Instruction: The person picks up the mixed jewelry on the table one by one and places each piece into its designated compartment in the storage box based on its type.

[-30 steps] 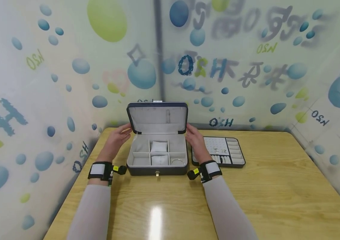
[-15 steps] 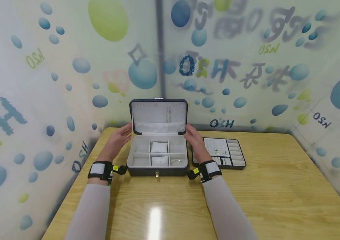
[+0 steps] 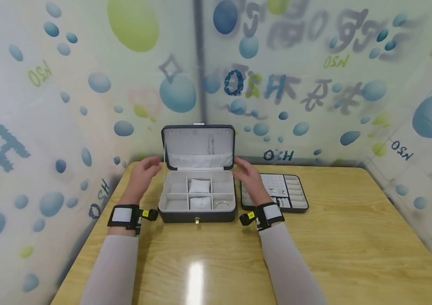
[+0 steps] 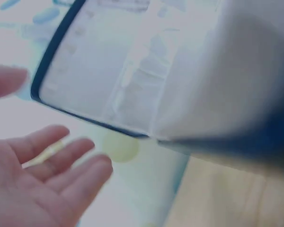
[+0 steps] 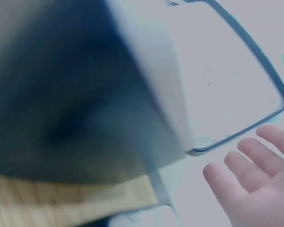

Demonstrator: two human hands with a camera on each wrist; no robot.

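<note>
A dark jewelry box (image 3: 197,217) stands on the table with its lid (image 3: 187,146) raised. Its pale inside has several compartments; two hold white cushions (image 3: 200,186) and the front right one a bangle (image 3: 222,205). A thin necklace (image 3: 211,144) hangs inside the lid. My left hand (image 3: 142,178) is just left of the lid, fingers relaxed and apart from it in the left wrist view. On the other side, my right hand (image 3: 251,180) hovers by the lid's right edge, its fingers (image 5: 260,158) loosely extended and holding nothing.
Right of the box lies a dark-edged jewelry tray (image 3: 296,192) with earrings and ring rolls, partly hidden by my right hand. Patterned walls (image 3: 258,123) rise behind the wooden table (image 3: 338,237) and at both sides.
The lid has tipped further back, so the necklace inside shows more plainly. Both hands were at the lid's sides; the left has since moved away from it.
</note>
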